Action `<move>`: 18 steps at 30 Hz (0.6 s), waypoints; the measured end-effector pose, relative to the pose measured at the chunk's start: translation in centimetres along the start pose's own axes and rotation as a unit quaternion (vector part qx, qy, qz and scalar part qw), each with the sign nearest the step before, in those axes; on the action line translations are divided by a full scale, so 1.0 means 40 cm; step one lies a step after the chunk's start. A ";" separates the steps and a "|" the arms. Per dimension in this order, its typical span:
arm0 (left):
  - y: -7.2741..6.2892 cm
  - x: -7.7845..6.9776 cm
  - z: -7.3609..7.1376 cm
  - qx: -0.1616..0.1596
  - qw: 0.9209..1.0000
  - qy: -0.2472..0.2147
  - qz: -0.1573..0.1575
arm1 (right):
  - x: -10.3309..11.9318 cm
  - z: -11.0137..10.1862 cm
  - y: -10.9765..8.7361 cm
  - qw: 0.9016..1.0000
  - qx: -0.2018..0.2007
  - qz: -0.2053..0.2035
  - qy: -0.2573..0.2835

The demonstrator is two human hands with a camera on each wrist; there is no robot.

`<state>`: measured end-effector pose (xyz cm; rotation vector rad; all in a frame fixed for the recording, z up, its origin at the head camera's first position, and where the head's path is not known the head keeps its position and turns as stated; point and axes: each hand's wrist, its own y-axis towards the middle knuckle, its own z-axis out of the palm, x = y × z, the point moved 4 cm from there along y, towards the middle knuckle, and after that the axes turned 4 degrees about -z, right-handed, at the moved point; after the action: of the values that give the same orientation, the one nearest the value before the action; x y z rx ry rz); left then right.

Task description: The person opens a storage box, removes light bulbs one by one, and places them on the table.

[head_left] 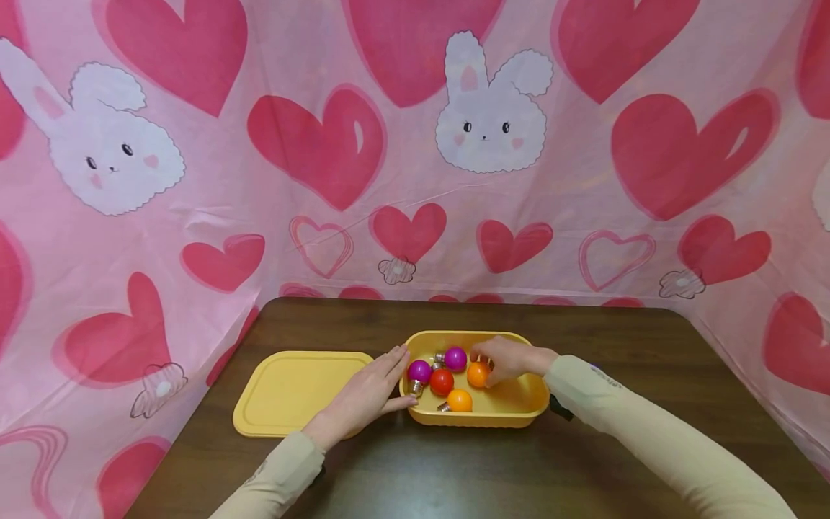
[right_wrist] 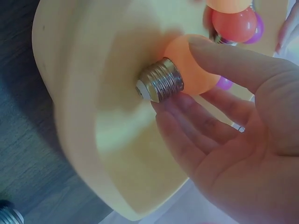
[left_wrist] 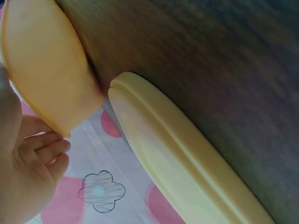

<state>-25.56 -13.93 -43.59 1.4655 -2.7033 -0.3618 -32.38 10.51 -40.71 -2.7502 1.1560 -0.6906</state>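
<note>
Right hand (head_left: pixel 509 357) is pinching orange bulb (head_left: pixel 478 375); left hand (head_left: pixel 364 391), unclenched, touching box's (head_left: pixel 476 419) left edge. Only right-wrist view showing threaded base (right_wrist: pixel 9 216) outside.

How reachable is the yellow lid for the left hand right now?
Likely yes: the yellow lid lies flat near the left hand, no object on it, though that hand now touches the yellow tub.

In the head view, the right fingers (head_left: pixel 483 349) hid the base (right_wrist: pixel 164 80) of the orange bulb (head_left: pixel 478 374). Beside the left fingers (left_wrist: pixel 53 150), the left wrist view cropped the yellow lid (left_wrist: pixel 163 149).
</note>
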 end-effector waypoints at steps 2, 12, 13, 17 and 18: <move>0.000 -0.001 0.000 -0.002 1.000 0.000 0.002 | 0.000 0.003 0.001 1.000 0.001 0.004 0.006; -0.001 -0.003 -0.001 0.002 1.000 -0.001 0.001 | 0.003 -0.007 -0.006 1.000 -0.008 0.019 0.015; -0.001 -0.003 -0.001 0.002 1.000 -0.002 0.000 | 0.001 -0.011 -0.009 0.999 -0.013 0.023 0.019; 0.000 -0.002 -0.002 0.002 1.000 -0.004 -0.003 | -0.005 -0.029 -0.022 0.999 -0.030 0.026 0.034; 0.000 -0.001 -0.003 0.002 1.000 -0.004 -0.003 | -0.006 -0.034 -0.026 0.998 -0.035 0.025 0.035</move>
<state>-25.50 -13.91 -43.46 1.4778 -2.7072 -0.3629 -32.43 11.57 -39.36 -2.7636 1.2817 -0.7620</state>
